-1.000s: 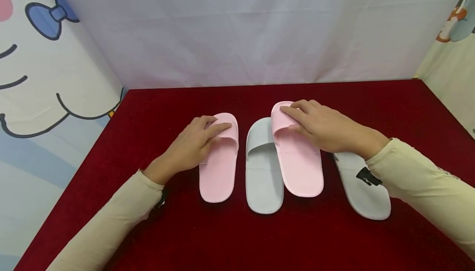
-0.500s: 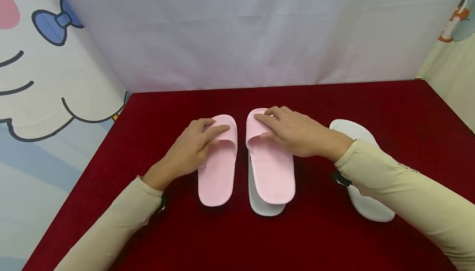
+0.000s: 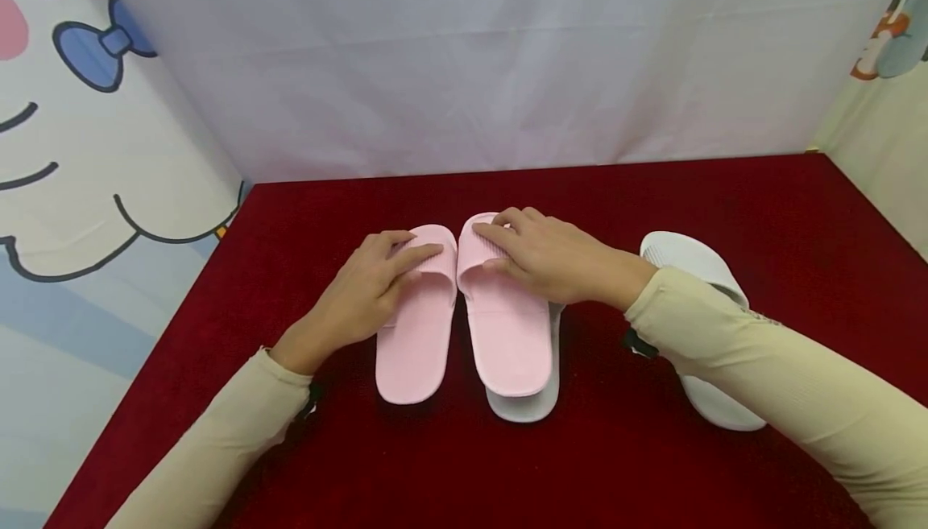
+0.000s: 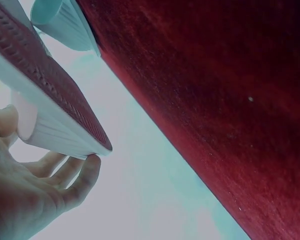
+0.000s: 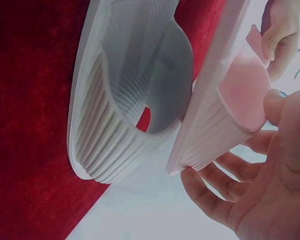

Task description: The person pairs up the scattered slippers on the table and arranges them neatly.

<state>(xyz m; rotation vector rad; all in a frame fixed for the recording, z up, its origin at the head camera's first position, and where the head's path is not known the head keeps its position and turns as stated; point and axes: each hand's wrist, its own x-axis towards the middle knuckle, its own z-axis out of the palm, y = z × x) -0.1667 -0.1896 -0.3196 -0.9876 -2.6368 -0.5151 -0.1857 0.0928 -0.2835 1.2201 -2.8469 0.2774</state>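
Two pink slippers lie side by side, toes away from me, on the red cloth (image 3: 652, 473). My left hand (image 3: 377, 283) grips the strap of the left pink slipper (image 3: 415, 344), fingers over it; the left wrist view shows the fingers (image 4: 75, 175) curled round that strap (image 4: 55, 135). My right hand (image 3: 540, 255) grips the strap of the right pink slipper (image 3: 507, 344), thumb tucked inside it (image 5: 285, 115). This slipper (image 5: 230, 95) covers most of a grey-white slipper (image 3: 532, 407), whose ribbed strap (image 5: 115, 145) shows in the right wrist view.
A second grey-white slipper (image 3: 685, 259) lies to the right, half hidden under my right forearm (image 3: 761, 376). A white curtain (image 3: 471, 62) closes the back, and cartoon-printed sheets (image 3: 87, 150) hang on both sides. Bare red cloth surrounds the slippers.
My right hand has carried its pink slipper leftwards over the grey-white one, up against the left pink slipper. The left hand has stayed on its slipper.
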